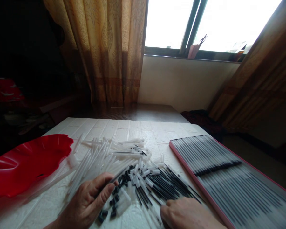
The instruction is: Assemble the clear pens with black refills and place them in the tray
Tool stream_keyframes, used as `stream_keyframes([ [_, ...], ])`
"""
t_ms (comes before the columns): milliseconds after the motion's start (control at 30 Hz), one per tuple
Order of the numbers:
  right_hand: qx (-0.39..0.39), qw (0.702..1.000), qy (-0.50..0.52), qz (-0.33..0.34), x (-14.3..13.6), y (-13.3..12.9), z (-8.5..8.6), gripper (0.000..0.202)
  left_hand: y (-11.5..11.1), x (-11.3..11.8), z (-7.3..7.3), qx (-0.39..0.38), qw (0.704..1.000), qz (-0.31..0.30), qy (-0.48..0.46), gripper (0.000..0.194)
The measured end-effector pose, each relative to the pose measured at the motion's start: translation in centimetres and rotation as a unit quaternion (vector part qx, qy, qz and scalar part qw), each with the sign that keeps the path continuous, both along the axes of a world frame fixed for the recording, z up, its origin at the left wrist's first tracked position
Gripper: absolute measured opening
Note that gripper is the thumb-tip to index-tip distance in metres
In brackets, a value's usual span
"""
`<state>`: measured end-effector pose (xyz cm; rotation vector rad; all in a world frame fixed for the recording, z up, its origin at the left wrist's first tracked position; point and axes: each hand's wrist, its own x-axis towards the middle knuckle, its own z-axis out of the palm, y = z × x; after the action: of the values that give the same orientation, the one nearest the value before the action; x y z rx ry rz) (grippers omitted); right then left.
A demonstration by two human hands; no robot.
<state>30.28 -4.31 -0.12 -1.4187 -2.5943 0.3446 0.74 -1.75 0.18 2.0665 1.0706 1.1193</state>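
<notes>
My left hand [92, 198] is closed, with a slim grey pen tube [120, 174] pinched between thumb and fingers and pointing up to the right. Just beyond its thumb lie small black pen caps [115, 198] and short translucent sleeves [137, 178]. My right hand [188, 213] is curled at the bottom edge, beside a pile of thin black pen refills [171, 184]; its fingertips are hidden, so what they grip cannot be made out. Behind my left hand, long clear pen barrels [92, 159] are heaped loosely.
A red scalloped tray [30, 162] sits at the left. On the right, a pink-edged box [228, 178] holds rows of pens with dark refills. All rest on a white brick-patterned tabletop [157, 133]. Beyond stand a brown surface [154, 111], curtains [109, 47] and a window.
</notes>
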Motion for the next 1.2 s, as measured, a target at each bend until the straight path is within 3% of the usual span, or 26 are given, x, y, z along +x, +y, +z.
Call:
stream_keyframes([
  [133, 0.008, 0.991, -0.126, 0.047, -0.6, 0.5, -0.5, 0.024, 0.0, -0.1, -0.2, 0.012, 1.0, 0.0, 0.004, 0.014],
  [233, -0.018, 0.991, -0.127, 0.038, -0.6, 0.5, 1.0, 0.022, -0.1, -0.1, -0.1, 0.039, 0.999, 0.004, 0.013, 0.014],
  [400, -0.095, 0.995, 0.004, -0.011, -0.7, 0.8, 4.7, 0.017, -0.1, 0.1, 0.5, 0.086, 0.993, -0.038, 0.067, 0.016],
  [500, -0.118, 0.985, 0.127, -0.018, -1.1, 1.5, 5.6, 0.016, -0.2, 0.1, 0.4, 0.085, 0.988, -0.074, 0.103, 0.015],
  [633, -0.124, 0.969, 0.211, -0.042, -1.3, 2.5, 5.1, 0.012, -0.3, -0.1, 0.0, 0.07, 0.984, -0.095, 0.136, 0.018],
  [1000, -0.128, 0.966, 0.224, -0.033, -1.7, 2.5, 4.7, 0.015, -0.2, 0.3, -0.2, 0.097, 0.978, -0.099, 0.153, 0.018],
  [1200, -0.097, 0.965, 0.242, -0.01, -2.3, 2.3, 4.2, 0.017, -0.3, 0.7, 0.6, 0.154, 0.966, -0.085, 0.189, 0.02],
])
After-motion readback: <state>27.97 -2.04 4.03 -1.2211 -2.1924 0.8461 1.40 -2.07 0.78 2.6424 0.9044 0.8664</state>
